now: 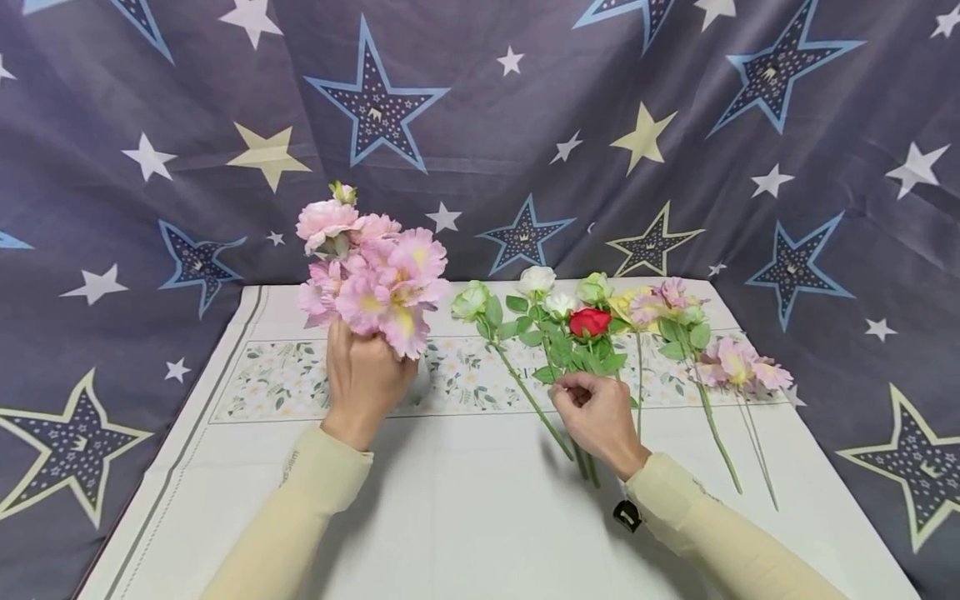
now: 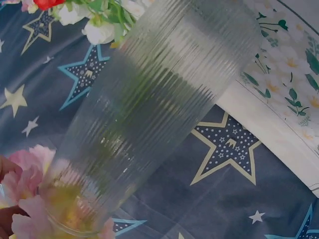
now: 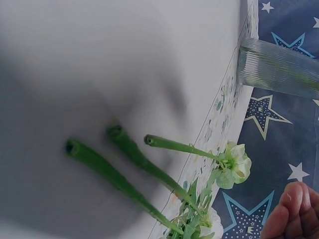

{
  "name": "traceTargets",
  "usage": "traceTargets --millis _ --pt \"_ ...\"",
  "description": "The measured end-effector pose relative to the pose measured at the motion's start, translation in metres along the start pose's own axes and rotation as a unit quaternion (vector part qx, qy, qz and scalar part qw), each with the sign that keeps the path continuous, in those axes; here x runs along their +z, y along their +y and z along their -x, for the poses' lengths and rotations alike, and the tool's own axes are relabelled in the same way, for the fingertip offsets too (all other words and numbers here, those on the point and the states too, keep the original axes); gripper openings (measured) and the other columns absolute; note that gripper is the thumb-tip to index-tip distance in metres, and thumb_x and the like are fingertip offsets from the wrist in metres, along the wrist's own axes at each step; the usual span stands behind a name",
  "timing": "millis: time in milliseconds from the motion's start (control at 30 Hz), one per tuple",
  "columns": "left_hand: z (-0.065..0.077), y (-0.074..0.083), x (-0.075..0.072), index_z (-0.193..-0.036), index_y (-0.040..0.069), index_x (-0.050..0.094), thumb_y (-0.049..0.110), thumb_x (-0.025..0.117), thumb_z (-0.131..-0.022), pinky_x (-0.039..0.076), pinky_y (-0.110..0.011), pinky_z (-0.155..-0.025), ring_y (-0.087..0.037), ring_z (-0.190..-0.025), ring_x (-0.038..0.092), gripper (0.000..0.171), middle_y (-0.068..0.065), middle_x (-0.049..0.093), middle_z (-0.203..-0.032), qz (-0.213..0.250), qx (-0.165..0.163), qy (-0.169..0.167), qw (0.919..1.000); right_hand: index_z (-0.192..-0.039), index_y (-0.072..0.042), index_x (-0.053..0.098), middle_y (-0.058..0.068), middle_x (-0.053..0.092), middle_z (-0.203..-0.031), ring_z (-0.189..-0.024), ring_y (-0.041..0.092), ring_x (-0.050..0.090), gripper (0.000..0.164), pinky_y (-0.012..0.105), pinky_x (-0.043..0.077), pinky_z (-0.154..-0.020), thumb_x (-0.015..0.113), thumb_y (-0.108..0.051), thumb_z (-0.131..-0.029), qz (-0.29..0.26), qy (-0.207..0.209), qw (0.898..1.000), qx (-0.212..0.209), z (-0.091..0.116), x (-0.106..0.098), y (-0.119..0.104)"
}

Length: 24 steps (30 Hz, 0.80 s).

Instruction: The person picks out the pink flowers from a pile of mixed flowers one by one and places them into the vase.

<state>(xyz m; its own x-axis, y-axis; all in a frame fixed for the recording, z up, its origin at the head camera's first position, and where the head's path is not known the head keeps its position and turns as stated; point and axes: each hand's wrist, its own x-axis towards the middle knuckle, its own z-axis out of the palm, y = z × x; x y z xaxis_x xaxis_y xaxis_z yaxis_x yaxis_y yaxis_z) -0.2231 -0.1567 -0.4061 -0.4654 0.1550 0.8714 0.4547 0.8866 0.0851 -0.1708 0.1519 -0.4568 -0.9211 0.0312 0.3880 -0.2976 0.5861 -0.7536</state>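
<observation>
My left hand (image 1: 367, 375) is curled at a bunch of pink flowers (image 1: 393, 287), gripping among the petals; its fingertips are mostly hidden there. Those flowers stand at the mouth of a clear ribbed glass vase (image 2: 149, 99), which the hand largely covers in the head view. Over the stems of several roses, my right hand (image 1: 600, 417) hovers with fingers loosely bent and nothing seen between them. Near it are a red rose (image 1: 590, 322), a white rose (image 1: 537, 280) and a green rose (image 1: 471, 300). Cut green stem ends (image 3: 99, 167) show in the right wrist view.
Farther right lie a yellow flower (image 1: 628, 307), a pale green rose (image 1: 690, 317) and a pink-purple flower (image 1: 742, 367) on thin stems. A white tablecloth (image 1: 465, 500) with a floral band covers the table. A dark star-patterned curtain (image 1: 465, 125) hangs behind.
</observation>
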Motion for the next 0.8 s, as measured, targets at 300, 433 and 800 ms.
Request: traceTargets --millis 300,433,800 --pt "0.021 0.007 -0.006 -0.104 -0.011 0.064 0.024 0.071 -0.081 0.043 -0.055 -0.071 -0.05 -0.094 0.057 0.042 -0.025 0.065 -0.094 0.013 0.007 0.03 0.9994 -0.088 -0.006 0.08 -0.005 0.068 -0.067 -0.057 0.009 0.062 0.013 0.026 0.053 -0.057 0.069 -0.013 -0.087 0.003 0.005 1.0 -0.006 -0.002 -0.003 0.003" --pt "0.027 0.011 -0.007 -0.1 -0.013 0.063 0.026 0.068 -0.085 0.046 -0.054 -0.074 -0.048 -0.089 0.058 0.042 -0.026 0.065 -0.094 0.026 0.011 0.038 0.9989 -0.088 -0.005 0.08 -0.003 0.068 -0.068 -0.057 0.011 0.062 0.013 0.026 0.053 -0.056 0.069 -0.013 -0.088 -0.001 0.008 1.0 -0.009 -0.004 -0.006 0.005" --pt "0.044 0.024 -0.001 -0.098 -0.007 0.062 0.024 0.07 -0.082 0.044 -0.049 -0.064 -0.039 -0.072 0.054 0.036 -0.018 0.059 -0.081 0.064 0.036 0.034 0.9967 -0.09 -0.005 0.079 0.0 0.069 -0.071 -0.061 0.015 0.063 0.012 0.026 0.053 -0.057 0.07 -0.013 -0.089 0.001 0.003 1.0 0.013 -0.008 -0.013 0.005"
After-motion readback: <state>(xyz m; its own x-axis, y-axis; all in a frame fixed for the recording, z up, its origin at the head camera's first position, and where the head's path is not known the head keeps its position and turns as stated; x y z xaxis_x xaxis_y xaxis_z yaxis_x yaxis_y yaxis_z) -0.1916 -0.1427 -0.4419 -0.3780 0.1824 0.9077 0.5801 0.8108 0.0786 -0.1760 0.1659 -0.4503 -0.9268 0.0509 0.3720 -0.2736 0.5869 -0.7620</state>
